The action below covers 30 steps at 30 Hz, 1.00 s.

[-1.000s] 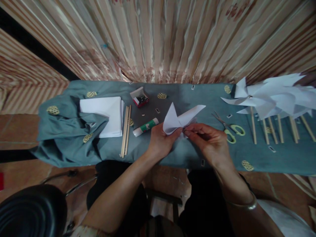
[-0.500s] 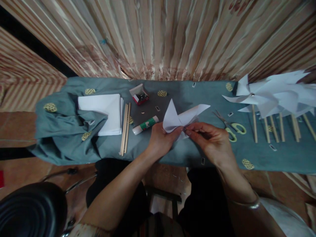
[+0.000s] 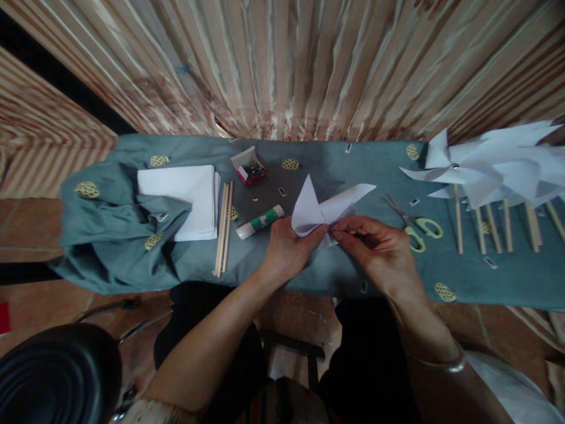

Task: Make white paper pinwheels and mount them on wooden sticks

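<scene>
A white paper pinwheel (image 3: 309,211) is held over the cloth in front of me, with its blades curled up. My left hand (image 3: 289,247) is closed on its left and lower part, the thumb pressing near the centre. At that centre, the thumb and fingertips of my right hand (image 3: 375,244) pinch what looks like a small metal thumbtack, mostly hidden by the fingers. A green-and-white glue stick (image 3: 260,222) lies just left of my left hand. Scissors (image 3: 412,227) with yellow-green handles lie beyond my right hand.
Wooden sticks (image 3: 224,229) and a stack of white paper (image 3: 188,200) lie left, near an open red box of tacks (image 3: 252,169). Several finished pinwheels on sticks (image 3: 494,168) are piled right. A pleated curtain (image 3: 282,70) hangs behind; a black round stool (image 3: 57,377) stands lower left.
The view has shifted very slightly. Both hands keep nearly the same hold on the pinwheel, and nothing on the cloth has moved.
</scene>
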{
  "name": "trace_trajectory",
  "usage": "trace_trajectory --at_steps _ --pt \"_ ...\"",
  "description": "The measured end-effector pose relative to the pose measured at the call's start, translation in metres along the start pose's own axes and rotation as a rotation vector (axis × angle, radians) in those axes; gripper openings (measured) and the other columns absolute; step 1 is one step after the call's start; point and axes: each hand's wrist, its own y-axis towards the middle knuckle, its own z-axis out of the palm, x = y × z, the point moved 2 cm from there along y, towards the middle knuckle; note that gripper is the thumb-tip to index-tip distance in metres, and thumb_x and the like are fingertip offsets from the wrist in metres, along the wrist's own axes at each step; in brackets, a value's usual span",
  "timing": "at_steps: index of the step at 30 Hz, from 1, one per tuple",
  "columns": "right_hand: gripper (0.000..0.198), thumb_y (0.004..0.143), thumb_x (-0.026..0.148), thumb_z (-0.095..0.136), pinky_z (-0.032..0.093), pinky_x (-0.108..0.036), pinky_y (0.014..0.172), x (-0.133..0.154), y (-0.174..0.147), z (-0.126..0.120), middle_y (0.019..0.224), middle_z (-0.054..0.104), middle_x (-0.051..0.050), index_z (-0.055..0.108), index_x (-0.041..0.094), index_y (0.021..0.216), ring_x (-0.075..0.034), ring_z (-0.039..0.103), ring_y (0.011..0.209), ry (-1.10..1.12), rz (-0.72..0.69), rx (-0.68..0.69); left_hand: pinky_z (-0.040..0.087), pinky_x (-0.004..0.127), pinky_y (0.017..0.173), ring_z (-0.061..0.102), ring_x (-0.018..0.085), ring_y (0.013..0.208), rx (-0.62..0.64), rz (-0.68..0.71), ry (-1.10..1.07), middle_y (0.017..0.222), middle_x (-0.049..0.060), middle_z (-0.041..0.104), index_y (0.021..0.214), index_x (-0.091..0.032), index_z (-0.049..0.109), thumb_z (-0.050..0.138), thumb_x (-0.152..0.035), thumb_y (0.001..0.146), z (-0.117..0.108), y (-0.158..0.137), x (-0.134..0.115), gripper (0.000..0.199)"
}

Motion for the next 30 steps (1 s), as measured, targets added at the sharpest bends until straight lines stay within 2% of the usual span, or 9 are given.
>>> trace_trajectory --at_steps 9,17,23,26,30 --pt "0.005 0.074 0.027 0.072 0.050 -0.030 0.070 -0.002 0.000 0.003 0.076 0.072 0.001 0.073 0.024 0.078 -0.014 0.062 0.068 0.024 0.018 -0.007 0.053 0.029 0.066 0.066 0.020 0.074 -0.041 -0.027 0.030 0.080 0.007 0.076 0.080 -0.015 0.073 0.072 -0.032 0.073 0.000 0.000 0.002 0.019" --pt "0.008 0.074 0.030 0.071 0.050 -0.030 0.068 -0.004 0.002 0.003 0.075 0.073 0.001 0.072 0.023 0.078 -0.015 0.063 0.068 0.051 0.041 0.015 0.051 0.028 0.062 0.064 0.018 0.067 0.010 -0.045 0.023 0.075 0.007 0.074 0.077 -0.013 0.072 0.075 -0.033 0.070 -0.001 0.000 -0.002 0.022" --pt "0.007 0.076 0.028 0.070 0.049 -0.030 0.070 -0.004 0.001 0.002 0.076 0.073 0.001 0.073 0.023 0.079 -0.015 0.062 0.069 0.048 0.036 0.008 0.054 0.030 0.070 0.067 0.020 0.074 0.026 -0.059 -0.015 0.080 0.008 0.076 0.082 -0.012 0.073 0.078 -0.035 0.069 -0.003 0.002 0.004 0.027" --pt "0.005 0.077 0.028 0.071 0.047 -0.029 0.069 -0.001 -0.001 0.000 0.073 0.070 0.002 0.072 0.023 0.078 -0.014 0.059 0.068 -0.016 0.014 -0.024 0.055 0.031 0.071 0.068 0.020 0.074 0.039 -0.057 -0.031 0.080 0.008 0.076 0.083 -0.012 0.074 0.078 -0.033 0.070 -0.004 0.002 0.006 0.025" --pt "0.011 0.076 0.032 0.074 0.047 -0.032 0.070 0.008 -0.005 -0.004 0.074 0.065 0.001 0.071 0.023 0.082 -0.016 0.059 0.070 -0.217 -0.025 -0.124 0.055 0.031 0.070 0.069 0.020 0.073 0.046 -0.063 -0.069 0.083 0.008 0.077 0.084 -0.014 0.075 0.078 -0.034 0.071 -0.004 0.001 0.005 0.023"
